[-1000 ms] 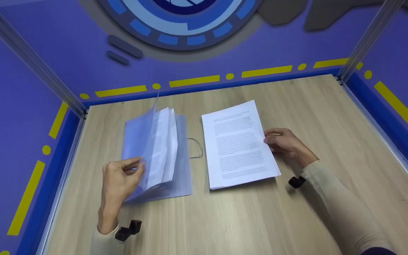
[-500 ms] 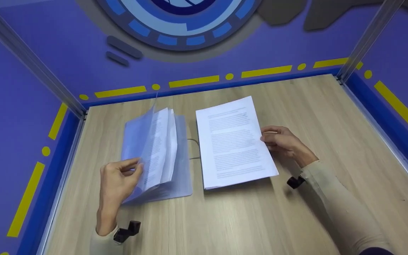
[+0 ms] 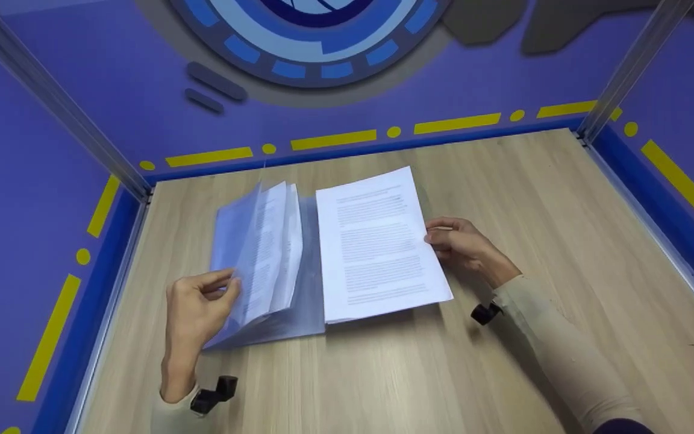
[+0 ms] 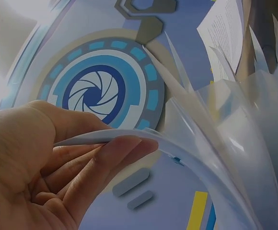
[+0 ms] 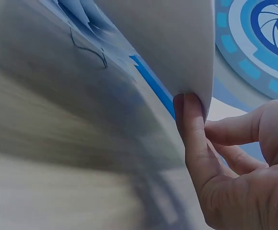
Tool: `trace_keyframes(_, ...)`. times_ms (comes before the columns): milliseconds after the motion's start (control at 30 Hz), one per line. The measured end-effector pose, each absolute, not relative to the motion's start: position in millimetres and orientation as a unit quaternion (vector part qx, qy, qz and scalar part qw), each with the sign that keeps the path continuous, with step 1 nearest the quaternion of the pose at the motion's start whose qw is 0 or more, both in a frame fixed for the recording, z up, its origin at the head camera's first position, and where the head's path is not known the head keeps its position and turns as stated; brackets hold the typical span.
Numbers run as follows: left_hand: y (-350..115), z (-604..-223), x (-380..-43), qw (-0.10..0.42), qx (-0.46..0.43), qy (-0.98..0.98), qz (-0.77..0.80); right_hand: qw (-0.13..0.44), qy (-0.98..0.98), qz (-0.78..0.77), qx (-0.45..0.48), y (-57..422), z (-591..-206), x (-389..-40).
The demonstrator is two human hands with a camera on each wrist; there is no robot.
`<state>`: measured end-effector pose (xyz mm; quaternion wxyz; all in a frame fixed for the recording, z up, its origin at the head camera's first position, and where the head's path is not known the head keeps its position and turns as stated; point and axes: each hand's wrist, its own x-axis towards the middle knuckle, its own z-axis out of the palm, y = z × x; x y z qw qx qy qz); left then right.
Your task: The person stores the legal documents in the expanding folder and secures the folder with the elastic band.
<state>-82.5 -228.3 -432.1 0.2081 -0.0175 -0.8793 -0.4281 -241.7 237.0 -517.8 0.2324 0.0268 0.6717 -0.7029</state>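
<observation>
My left hand (image 3: pixel 197 307) pinches the cover edge of a translucent bluish document folder (image 3: pixel 235 232) and holds it raised. In the left wrist view the cover bends between thumb and fingers, with clear sleeves (image 4: pixel 244 134) fanned beyond it. Printed sheets (image 3: pixel 290 259) stand partly lifted inside the folder. With thumb and fingertips my right hand (image 3: pixel 464 247) grips the right edge of a stack of printed paper (image 3: pixel 377 241). The stack is tilted, its left edge overlapping the folder's right side. From the right wrist view its underside (image 5: pixel 172 43) shows above the table.
A thin dark cord loop (image 5: pixel 88 50) hangs at the folder's edge in the right wrist view. The wooden table (image 3: pixel 371 386) is bounded by blue-purple panels (image 3: pixel 347 108) at the back and sides. Small black devices (image 3: pixel 214 395) sit on both wrists.
My right hand has carried the paper stack leftward, from beside the folder to over its right edge, covering the cord loop in the head view. The left hand keeps its hold nearly still.
</observation>
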Motion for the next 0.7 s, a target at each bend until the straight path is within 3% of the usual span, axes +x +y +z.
trace_keyframes(700, -228.4, -433.7, -84.1, 0.214, -0.028, -0.876, -0.432, 0.234, 0.638, -0.733, 0.025, 208.6, -517.4, -246.3)
